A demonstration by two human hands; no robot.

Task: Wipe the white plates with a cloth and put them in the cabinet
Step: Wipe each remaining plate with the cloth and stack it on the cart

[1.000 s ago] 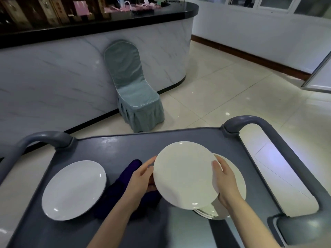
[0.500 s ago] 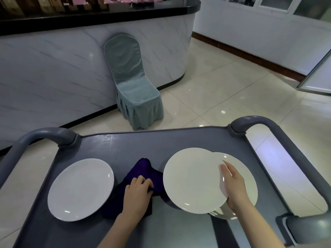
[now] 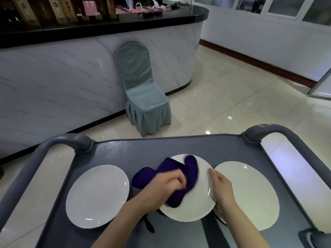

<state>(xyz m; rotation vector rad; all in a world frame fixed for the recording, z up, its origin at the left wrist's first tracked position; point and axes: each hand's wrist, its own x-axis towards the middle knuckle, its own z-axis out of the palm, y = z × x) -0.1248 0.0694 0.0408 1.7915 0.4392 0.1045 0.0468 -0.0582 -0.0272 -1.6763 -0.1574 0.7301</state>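
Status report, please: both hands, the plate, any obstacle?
Left hand grips purple cloth on middle plate. Right hand holds plate rim. Nothing in the way.

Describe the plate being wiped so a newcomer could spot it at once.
Start at the grey cart top, where three white plates lie in a row. It is the middle plate, between the left plate and the right plate. Only this one has the purple cloth on it, gripped by the left hand, while the right hand holds its rim.

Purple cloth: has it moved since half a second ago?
Yes. The purple cloth, gripped by the left hand, has moved right, away from the left plate, onto the middle plate.
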